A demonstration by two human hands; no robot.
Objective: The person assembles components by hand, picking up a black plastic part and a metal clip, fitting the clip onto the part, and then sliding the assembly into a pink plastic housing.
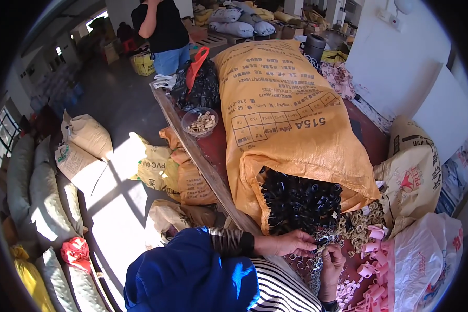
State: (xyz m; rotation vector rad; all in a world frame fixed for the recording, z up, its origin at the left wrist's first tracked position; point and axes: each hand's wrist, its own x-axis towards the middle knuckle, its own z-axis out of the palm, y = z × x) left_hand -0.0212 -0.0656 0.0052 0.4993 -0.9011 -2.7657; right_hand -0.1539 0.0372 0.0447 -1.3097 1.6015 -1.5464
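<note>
My left hand [296, 243] pinches a small black plastic piece [322, 242] above the near part of the table. Close on its right, my right hand [332, 261] has its fingers pressed together at that piece; whatever lies between those fingertips is too small to make out. A big orange woven sack [281, 99] lies across the table with its mouth toward me. Many black plastic parts [301, 200] spill from it. Small beige rings [356, 229], silvery metal bits [314, 273] and pink plastic parts [374, 268] are heaped around my hands.
A wooden plank [192, 140] edges the red table [208, 153]. A clear bowl [197, 134] of peanuts and a black bag [192, 86] stand beyond it. On the right are a white plastic bag [418, 255] and paper sacks [408, 177]. Another person [166, 31] stands beyond the table.
</note>
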